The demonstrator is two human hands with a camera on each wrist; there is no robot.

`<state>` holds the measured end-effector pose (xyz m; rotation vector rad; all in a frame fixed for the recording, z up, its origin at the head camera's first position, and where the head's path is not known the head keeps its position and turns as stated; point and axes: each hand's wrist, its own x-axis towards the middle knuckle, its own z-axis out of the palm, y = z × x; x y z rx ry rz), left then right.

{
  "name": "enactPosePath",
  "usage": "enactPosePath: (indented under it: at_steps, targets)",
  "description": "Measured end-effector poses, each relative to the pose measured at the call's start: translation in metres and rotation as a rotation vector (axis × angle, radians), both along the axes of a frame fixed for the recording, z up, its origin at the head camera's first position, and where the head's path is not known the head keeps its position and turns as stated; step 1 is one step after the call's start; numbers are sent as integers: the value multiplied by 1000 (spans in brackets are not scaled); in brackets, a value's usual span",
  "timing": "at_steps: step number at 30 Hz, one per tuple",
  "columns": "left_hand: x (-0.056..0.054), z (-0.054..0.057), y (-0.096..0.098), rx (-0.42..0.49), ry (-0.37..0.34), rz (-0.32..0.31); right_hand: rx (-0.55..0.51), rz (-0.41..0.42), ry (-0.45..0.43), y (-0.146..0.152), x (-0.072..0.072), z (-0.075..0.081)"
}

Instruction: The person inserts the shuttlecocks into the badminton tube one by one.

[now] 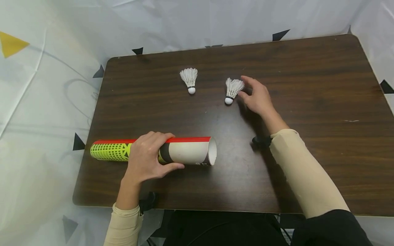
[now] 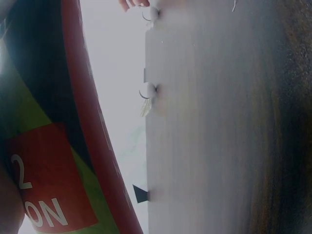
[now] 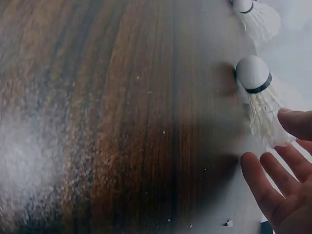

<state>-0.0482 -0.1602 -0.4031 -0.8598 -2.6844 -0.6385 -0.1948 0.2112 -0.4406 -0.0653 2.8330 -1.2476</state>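
My left hand (image 1: 146, 155) grips a shuttlecock tube (image 1: 189, 152) around its middle, fingers over the top and thumb along the near side. The tube lies sideways near the table's front left, its open end facing right. Its red edge and printed side (image 2: 53, 180) fill the left of the left wrist view. My right hand (image 1: 258, 97) is beside the feathers of a white shuttlecock (image 1: 233, 89), thumb and fingers spread apart. In the right wrist view the fingers are close to the feather ends of this shuttlecock (image 3: 253, 75); whether they touch I cannot tell.
A second white shuttlecock (image 1: 189, 80) lies to the left, its cork towards me. The brown wooden table (image 1: 323, 102) has rounded corners. White sheeting (image 1: 200, 24) with dark triangles and a yellow one surrounds it.
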Motion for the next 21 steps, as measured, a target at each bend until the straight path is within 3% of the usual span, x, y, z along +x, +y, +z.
enactPosePath:
  at_steps: [6, 13, 21]
  targets:
    - [0, -1, 1, 0, 7, 1, 54, -32, 21, 1, 6, -1]
    - [1, -1, 0, -1, 6, 1, 13, -76, 86, 5, 21, -3]
    - [0, -1, 1, -3, 9, 1, -91, -162, 119, 16, 51, 8]
